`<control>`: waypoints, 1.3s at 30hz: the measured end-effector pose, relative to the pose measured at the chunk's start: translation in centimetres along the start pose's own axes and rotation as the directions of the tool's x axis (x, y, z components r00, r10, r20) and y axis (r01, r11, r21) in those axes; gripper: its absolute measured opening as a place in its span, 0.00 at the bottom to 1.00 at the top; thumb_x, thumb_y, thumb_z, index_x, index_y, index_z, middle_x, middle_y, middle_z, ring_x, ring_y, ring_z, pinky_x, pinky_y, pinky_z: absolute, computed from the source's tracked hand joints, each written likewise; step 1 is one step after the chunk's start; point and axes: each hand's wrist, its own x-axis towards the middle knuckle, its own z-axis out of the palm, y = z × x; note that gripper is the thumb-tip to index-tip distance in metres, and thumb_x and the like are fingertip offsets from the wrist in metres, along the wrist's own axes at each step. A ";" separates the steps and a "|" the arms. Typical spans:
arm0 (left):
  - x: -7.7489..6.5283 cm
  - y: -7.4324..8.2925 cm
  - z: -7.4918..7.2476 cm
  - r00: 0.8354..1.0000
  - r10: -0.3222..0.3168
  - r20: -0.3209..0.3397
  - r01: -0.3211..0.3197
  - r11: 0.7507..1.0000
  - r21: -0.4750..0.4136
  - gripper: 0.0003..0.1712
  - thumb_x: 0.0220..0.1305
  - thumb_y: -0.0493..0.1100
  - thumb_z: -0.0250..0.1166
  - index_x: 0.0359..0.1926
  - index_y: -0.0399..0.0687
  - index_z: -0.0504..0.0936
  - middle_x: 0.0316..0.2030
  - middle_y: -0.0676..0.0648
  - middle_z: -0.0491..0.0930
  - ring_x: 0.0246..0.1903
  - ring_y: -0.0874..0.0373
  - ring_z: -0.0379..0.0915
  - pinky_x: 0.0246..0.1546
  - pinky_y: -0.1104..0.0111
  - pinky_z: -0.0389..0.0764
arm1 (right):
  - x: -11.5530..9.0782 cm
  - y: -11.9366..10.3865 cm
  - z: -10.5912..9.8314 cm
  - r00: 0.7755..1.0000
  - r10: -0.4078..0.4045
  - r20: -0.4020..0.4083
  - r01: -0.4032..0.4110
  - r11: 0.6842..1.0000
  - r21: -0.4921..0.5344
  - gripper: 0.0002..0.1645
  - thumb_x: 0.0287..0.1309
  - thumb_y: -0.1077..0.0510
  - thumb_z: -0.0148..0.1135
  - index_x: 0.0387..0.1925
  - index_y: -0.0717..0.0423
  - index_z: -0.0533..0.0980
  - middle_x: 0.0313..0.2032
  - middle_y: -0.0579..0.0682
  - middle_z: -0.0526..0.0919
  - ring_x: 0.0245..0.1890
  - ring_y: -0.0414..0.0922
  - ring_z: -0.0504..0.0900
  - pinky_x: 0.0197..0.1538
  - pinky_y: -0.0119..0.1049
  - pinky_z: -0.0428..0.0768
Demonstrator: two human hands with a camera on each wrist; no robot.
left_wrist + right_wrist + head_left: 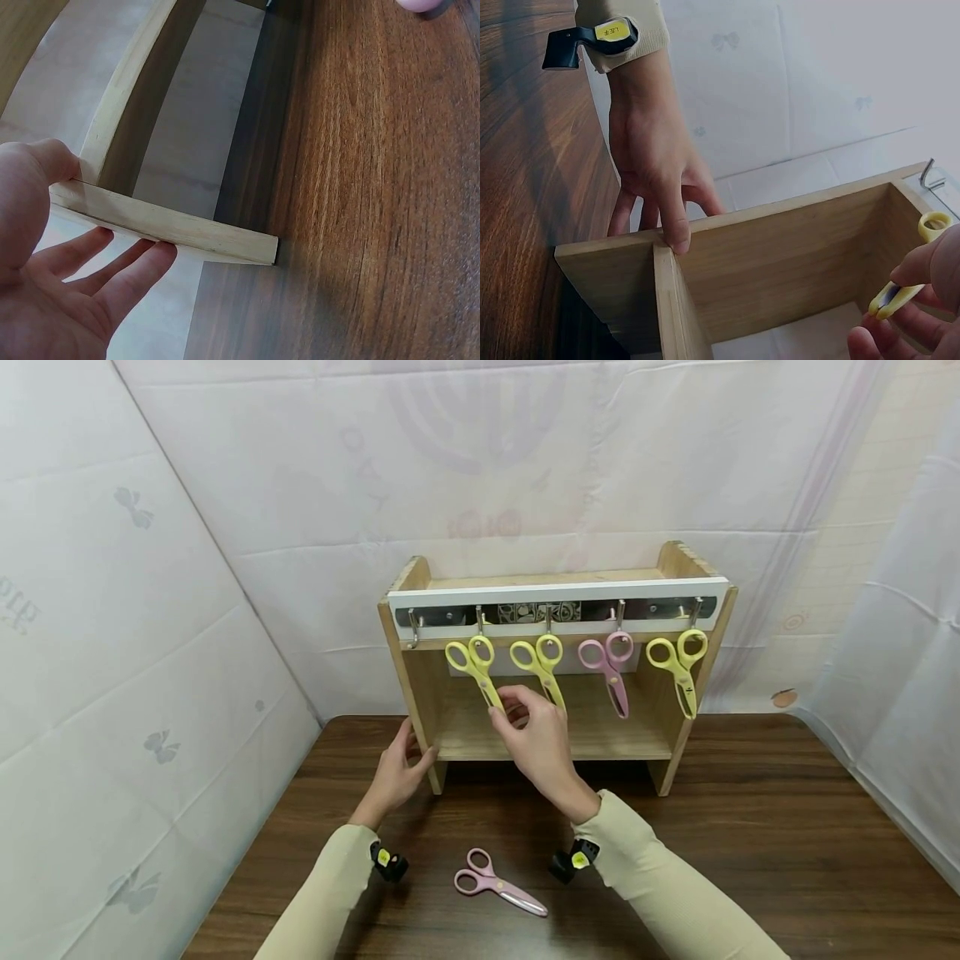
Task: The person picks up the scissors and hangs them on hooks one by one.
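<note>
At the left side panel of a small wooden shelf (408, 681), my left hand (393, 774) grips the panel's lower part. Its thumb lies on the inner side, with the fingers (142, 274) against the outer face. A pair of yellow scissors (471, 662) hangs by a handle loop from the second hook from the left. My right hand (536, 739) pinches the blade end of these scissors (889, 301) between thumb and fingers. To their right hang more yellow scissors (540, 662), pink scissors (611, 672) and another yellow pair (680, 670). The leftmost hook (412, 631) is bare.
Pink scissors (495, 885) lie on the dark wooden table (750, 852) in front of the shelf, between the forearms. A white hook rail (558, 593) runs along the shelf's upper front. White printed cloth (480, 460) hangs behind and at both sides.
</note>
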 end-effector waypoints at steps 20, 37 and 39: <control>-0.3 0.6 0.0 1.000 0.028 0.002 -0.028 1.000 0.002 0.37 0.71 0.39 0.59 0.75 0.50 0.54 0.62 0.29 0.69 0.55 0.33 0.73 0.46 0.44 0.80 | 0.0 0.1 -0.1 1.000 0.020 0.024 -0.020 1.000 -0.002 0.09 0.57 0.61 0.69 0.40 0.56 0.82 0.31 0.48 0.84 0.27 0.41 0.82 0.33 0.41 0.84; 0.0 0.0 -0.2 1.000 0.001 0.012 -0.001 1.000 0.019 0.36 0.70 0.45 0.60 0.74 0.58 0.56 0.61 0.33 0.72 0.53 0.37 0.75 0.44 0.49 0.82 | -0.6 0.4 -0.5 0.992 0.031 0.120 -0.020 0.995 -0.093 0.24 0.54 0.59 0.72 0.53 0.58 0.77 0.39 0.51 0.84 0.31 0.42 0.84 0.36 0.40 0.84; 0.0 0.1 -0.2 1.000 0.000 0.013 0.000 1.000 0.019 0.35 0.70 0.45 0.60 0.73 0.58 0.56 0.61 0.33 0.72 0.53 0.37 0.75 0.44 0.49 0.82 | -1.1 0.5 -0.7 0.985 0.050 0.163 -0.029 0.991 -0.128 0.30 0.54 0.57 0.73 0.58 0.57 0.74 0.43 0.52 0.83 0.32 0.42 0.85 0.37 0.40 0.83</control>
